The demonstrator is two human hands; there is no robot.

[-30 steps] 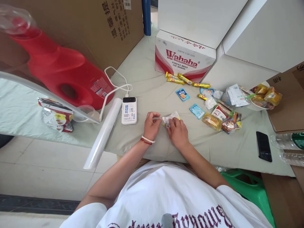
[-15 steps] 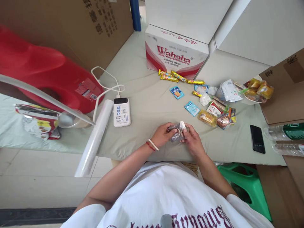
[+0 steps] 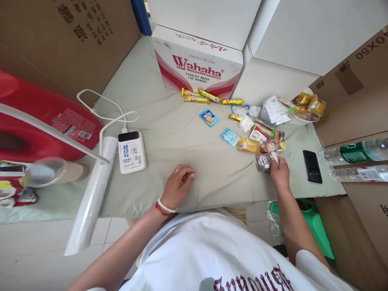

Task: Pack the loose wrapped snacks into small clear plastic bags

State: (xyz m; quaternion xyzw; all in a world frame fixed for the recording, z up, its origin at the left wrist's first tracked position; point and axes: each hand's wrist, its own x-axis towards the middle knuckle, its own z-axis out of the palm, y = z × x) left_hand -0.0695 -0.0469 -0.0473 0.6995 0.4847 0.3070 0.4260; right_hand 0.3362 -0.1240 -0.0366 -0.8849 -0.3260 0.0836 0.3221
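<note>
While the pale green cloth spreads across most of the frame, the white-and-red carton stands at upper centre. At lower centre, the left hand is loosely curled, with a gap between thumb and fingers and nothing seen in it. Right of centre, the right hand pinches the right edge of a small clear packet with a round, dark, printed middle. That packet sits just below a golden packet and a brown-patterned packet; whether it rests on the cloth or hangs just above it, I cannot tell. It looks light, with a thin, slick, crinkly wrapper and probably a brittle round piece inside, so pressing hard on the middle could crack it. The flat margin seems the better hold, pinched lightly. A white patch shows by the fingertips; whether it belongs to the wrapper is unclear.
</note>
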